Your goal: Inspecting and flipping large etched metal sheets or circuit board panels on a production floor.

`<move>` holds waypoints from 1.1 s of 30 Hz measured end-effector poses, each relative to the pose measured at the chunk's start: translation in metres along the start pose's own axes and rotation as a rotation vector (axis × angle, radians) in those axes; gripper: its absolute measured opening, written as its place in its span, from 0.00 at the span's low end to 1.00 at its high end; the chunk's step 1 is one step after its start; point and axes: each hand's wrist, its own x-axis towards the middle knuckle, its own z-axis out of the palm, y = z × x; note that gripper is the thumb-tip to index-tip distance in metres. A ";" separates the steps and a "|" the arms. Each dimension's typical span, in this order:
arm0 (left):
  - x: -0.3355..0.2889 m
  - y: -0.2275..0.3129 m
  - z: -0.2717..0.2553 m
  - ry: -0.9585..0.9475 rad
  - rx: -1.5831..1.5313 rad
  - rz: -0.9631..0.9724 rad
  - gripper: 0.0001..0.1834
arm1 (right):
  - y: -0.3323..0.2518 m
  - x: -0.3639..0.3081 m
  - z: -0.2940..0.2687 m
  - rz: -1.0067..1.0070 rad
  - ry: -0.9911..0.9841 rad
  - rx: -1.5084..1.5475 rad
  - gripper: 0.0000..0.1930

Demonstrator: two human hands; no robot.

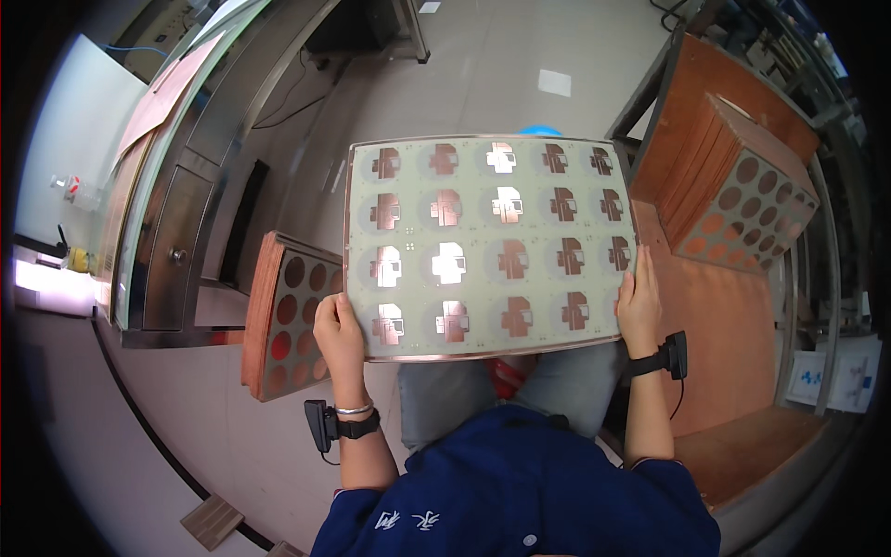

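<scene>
- far left, a metal bench point(165, 290) carries a clear bottle point(76, 191) and pink sheets point(174, 93), the sheets lying flat along its edge, perhaps to leave the person's lap free of them.
- near the bench's lower corner, a left stack point(295, 320) of brown-edged boards with round spots stands on edge, tilted a little, probably so that single boards can be reached; what it rests on is hard to make out toward the curved rim.
- the left grip point(340, 336) is clamped on the panel's lower left edge, thumb on the front.
- the panel point(483, 232), pale green with rows of coppery shapes, is held up over the lap, patterned side facing the person, which seems to suit looking it over.
- the right grip point(639, 311) is closed on the right edge, fingers stretched along it, likely to balance the other side.
- at right, another spotted stack point(745, 200) leans on a brown backboard point(691, 84), which seems to prop it upright.
</scene>
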 end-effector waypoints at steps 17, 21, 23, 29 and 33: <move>-0.007 -0.022 -0.016 0.137 -0.438 -0.038 0.20 | -0.012 0.002 -0.079 0.293 -0.081 1.352 0.24; -0.001 -0.028 -0.029 -0.022 -0.542 -0.051 0.22 | 0.003 -0.003 -0.082 0.259 -0.365 1.438 0.21; 0.002 -0.023 -0.036 -0.051 -0.656 -0.063 0.19 | -0.003 -0.004 -0.074 0.298 -0.342 1.516 0.20; 0.021 0.009 -0.069 -0.457 -1.438 -0.054 0.29 | -0.010 -0.012 -0.058 0.389 -0.197 1.684 0.20; -0.004 0.055 -0.036 -0.393 -1.790 -0.181 0.31 | -0.050 -0.017 -0.048 0.481 -0.112 1.843 0.21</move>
